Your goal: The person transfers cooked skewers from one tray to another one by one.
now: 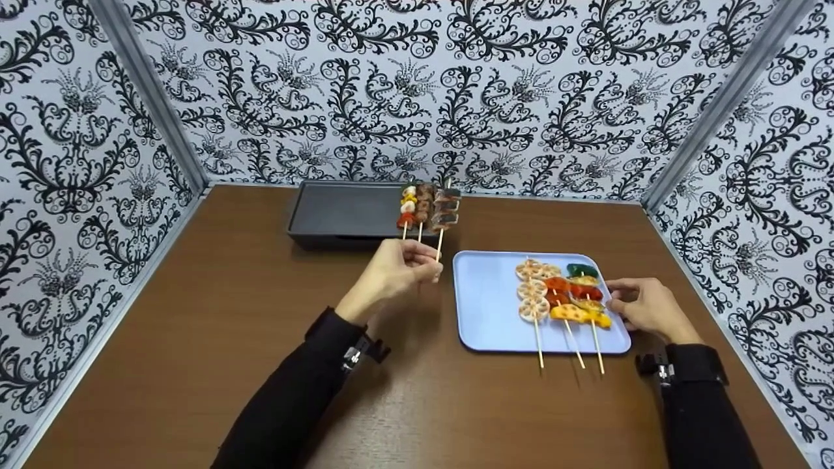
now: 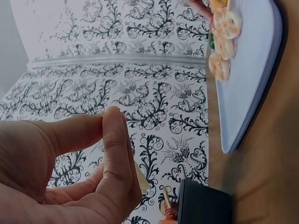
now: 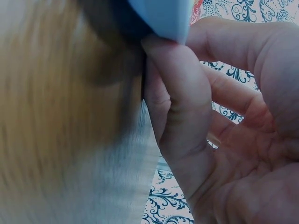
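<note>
My left hand (image 1: 396,272) pinches the bare stick of a skewer with dark-skinned, fish-like pieces (image 1: 446,210) over the right end of a dark grey grill pan (image 1: 352,208). Beside that skewer lie a browned meat skewer (image 1: 423,203) and one with red, white and yellow pieces (image 1: 408,207). At the right, my right hand (image 1: 646,306) grips the rim of a pale blue tray (image 1: 485,293) between thumb and fingers. Lotus-root slices on a skewer (image 1: 533,290) and two colourful vegetable skewers (image 1: 560,299) rest on the tray, their sticks reaching past its front edge.
The brown wooden table (image 1: 228,312) carries the pan at the back and the tray at the right. Black-and-white patterned panels (image 1: 404,85) enclose the back and both sides, joined by grey metal posts (image 1: 156,91).
</note>
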Demonstrator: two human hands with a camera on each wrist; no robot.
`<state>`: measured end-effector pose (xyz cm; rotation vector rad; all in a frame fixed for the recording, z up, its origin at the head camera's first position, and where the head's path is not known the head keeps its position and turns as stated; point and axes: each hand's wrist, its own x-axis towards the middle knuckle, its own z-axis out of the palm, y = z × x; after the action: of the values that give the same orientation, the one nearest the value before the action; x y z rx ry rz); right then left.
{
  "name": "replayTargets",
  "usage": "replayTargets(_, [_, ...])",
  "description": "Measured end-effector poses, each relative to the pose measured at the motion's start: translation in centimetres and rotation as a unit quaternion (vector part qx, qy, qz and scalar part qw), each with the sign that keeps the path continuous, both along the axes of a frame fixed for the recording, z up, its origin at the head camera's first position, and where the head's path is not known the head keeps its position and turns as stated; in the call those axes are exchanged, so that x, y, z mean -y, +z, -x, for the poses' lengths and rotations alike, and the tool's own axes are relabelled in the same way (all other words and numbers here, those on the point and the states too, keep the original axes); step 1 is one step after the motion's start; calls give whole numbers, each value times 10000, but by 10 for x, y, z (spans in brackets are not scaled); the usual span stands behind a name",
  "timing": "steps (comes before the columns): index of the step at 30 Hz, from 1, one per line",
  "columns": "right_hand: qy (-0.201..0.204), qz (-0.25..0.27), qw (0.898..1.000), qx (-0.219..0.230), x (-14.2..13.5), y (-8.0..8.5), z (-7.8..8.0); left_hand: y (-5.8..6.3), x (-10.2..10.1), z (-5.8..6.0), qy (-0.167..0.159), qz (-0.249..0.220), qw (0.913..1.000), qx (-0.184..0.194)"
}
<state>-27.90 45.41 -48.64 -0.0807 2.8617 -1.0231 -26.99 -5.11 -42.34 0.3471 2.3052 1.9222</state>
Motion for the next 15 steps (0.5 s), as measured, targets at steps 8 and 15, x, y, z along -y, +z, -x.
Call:
replayTargets(8, [-25,5,10000,32,0,1,2,-2,-11,-11,-212,32,9997,122])
replayTargets(15, [-12,-5,10000,51,0,0,2,-11,-24,-18,-447,-65,9989,135])
